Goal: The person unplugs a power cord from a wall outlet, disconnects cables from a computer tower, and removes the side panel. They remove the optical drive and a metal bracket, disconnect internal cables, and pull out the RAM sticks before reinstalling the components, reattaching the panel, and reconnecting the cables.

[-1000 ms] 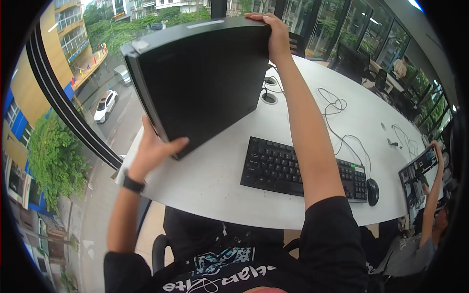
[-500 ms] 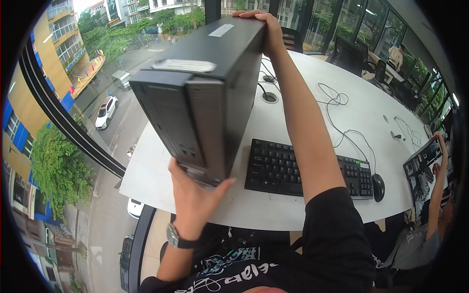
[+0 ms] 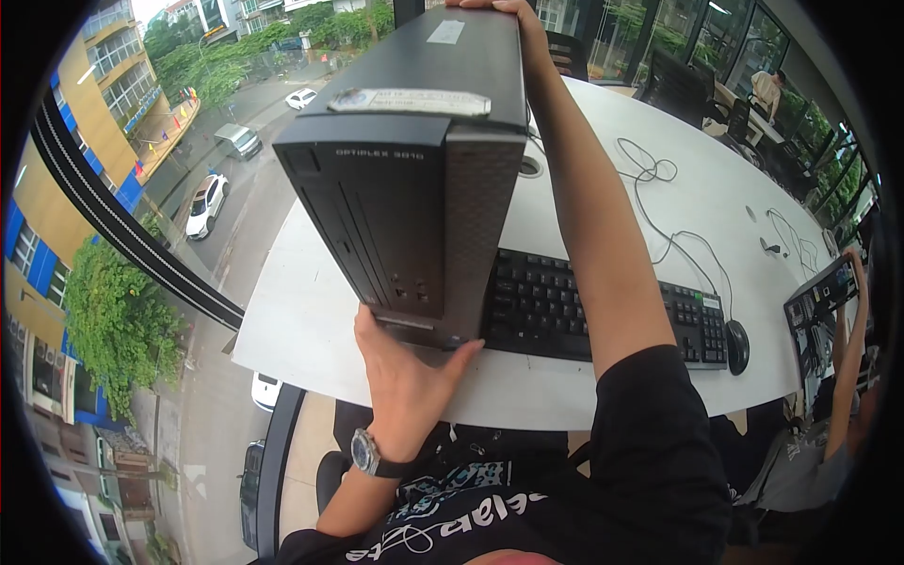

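Note:
A black desktop computer tower (image 3: 386,212) marked OPTIPLEX stands tall in front of me, tilted, its front face towards me. My left hand (image 3: 407,381), with a watch on the wrist, grips its lower front edge, thumb spread to the right. At the far top edge my right hand (image 3: 524,21) holds the rear of the case, its fingers partly cut off by the frame. Whether the tower's underside touches the table is hidden. Beneath my right forearm lies a black keyboard (image 3: 537,306), partly covered by the tower and the arm.
A black mouse (image 3: 737,347) rests right of the keyboard on the white table (image 3: 603,231). Loose cables (image 3: 650,169) trail behind. At far right, another person's hands hold an opened computer case (image 3: 817,306). A large window (image 3: 141,245) borders the left; a person (image 3: 766,94) stands in the background.
The tower has shifted right in view and turned, so more of its front face and lettering shows. Both hands moved along with it, still holding on.

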